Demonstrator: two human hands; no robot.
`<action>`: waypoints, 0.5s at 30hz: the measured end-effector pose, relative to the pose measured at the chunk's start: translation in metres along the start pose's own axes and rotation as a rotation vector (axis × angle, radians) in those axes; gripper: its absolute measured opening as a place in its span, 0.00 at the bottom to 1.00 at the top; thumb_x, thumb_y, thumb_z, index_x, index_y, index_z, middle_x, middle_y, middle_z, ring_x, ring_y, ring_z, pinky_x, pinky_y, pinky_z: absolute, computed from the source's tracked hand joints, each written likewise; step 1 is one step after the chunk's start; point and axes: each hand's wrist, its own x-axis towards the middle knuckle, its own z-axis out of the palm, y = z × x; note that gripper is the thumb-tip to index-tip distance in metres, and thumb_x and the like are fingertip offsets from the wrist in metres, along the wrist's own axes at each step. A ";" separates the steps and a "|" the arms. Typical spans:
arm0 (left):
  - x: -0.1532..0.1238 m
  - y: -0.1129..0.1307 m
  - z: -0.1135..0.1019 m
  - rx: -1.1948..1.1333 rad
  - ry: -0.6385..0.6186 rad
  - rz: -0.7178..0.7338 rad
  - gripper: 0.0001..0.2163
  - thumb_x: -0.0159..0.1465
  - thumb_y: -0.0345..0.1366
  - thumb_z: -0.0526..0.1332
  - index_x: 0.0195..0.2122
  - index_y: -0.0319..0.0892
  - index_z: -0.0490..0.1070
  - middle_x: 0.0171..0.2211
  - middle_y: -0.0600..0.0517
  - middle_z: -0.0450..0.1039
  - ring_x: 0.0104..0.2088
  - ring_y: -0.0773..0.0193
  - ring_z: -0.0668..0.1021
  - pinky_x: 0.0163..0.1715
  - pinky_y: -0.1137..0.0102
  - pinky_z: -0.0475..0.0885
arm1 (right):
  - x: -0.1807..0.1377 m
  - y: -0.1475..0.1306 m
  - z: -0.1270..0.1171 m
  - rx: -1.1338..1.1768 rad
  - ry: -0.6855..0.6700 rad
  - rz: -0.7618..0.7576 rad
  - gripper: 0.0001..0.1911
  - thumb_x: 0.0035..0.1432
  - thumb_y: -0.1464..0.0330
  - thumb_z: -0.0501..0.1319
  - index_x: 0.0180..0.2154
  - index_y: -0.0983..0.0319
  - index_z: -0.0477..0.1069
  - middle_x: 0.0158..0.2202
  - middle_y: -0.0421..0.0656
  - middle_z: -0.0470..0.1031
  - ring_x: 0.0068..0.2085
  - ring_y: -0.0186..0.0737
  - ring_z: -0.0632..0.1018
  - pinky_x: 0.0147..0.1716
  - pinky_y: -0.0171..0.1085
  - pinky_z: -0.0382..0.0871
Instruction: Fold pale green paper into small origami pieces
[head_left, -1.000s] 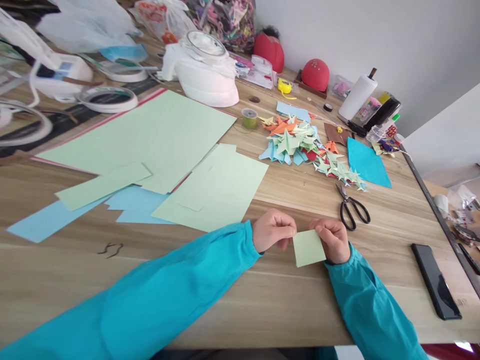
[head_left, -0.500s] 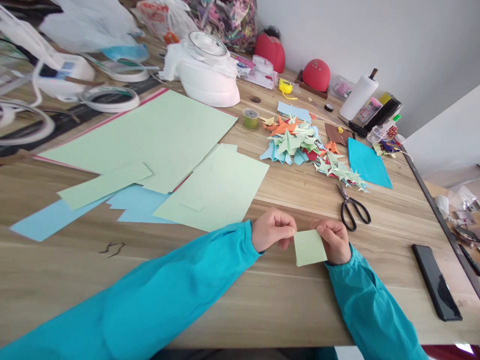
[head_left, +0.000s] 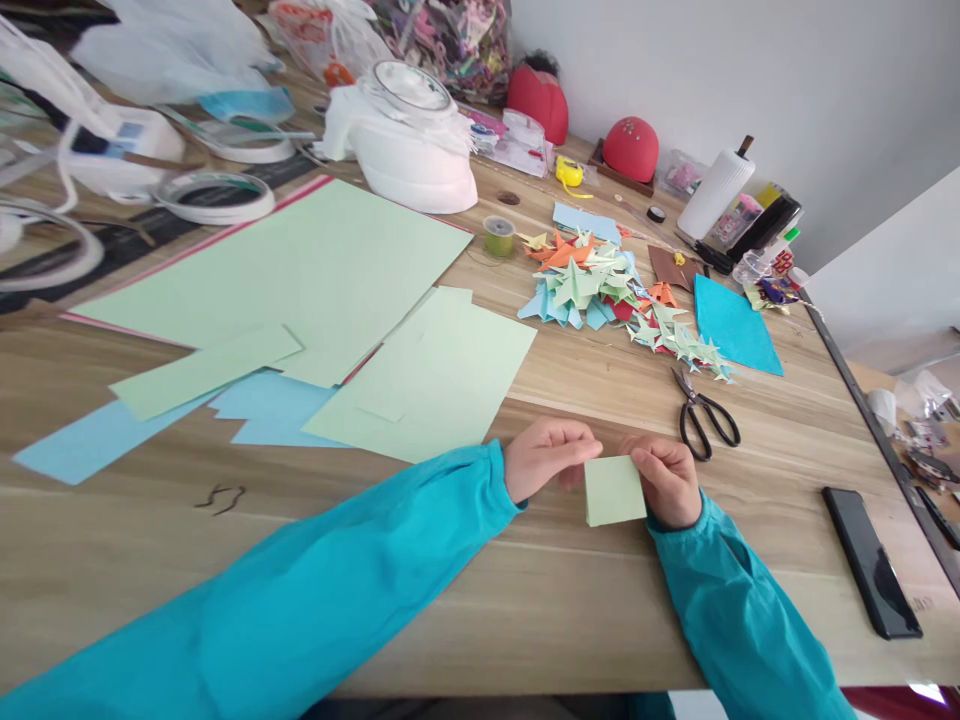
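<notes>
A small light green paper square (head_left: 615,490) is held just above the wooden table (head_left: 525,600) near its front edge. My left hand (head_left: 546,457) pinches the square's upper left corner with curled fingers. My right hand (head_left: 667,478) grips its right edge, fingers closed. Both arms wear teal sleeves. Black scissors (head_left: 705,413) lie just beyond my right hand.
Large light green sheets (head_left: 330,270) and blue paper (head_left: 270,405) cover the table's left. A pile of folded paper cranes (head_left: 607,285) and a teal sheet (head_left: 735,325) lie behind. A black phone (head_left: 870,575) rests at right. A white appliance (head_left: 409,145) and clutter line the back.
The green square has tilted and shifted slightly left and up between my fingers. My left fingers have stretched a little onto its corner. Nothing else moved.
</notes>
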 end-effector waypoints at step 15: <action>0.001 -0.003 0.001 0.013 -0.060 -0.080 0.14 0.49 0.43 0.63 0.18 0.37 0.67 0.14 0.56 0.65 0.16 0.73 0.66 0.16 0.77 0.62 | -0.002 -0.006 0.005 -0.252 0.029 0.143 0.21 0.55 0.56 0.57 0.19 0.63 0.61 0.17 0.35 0.56 0.20 0.28 0.58 0.18 0.31 0.52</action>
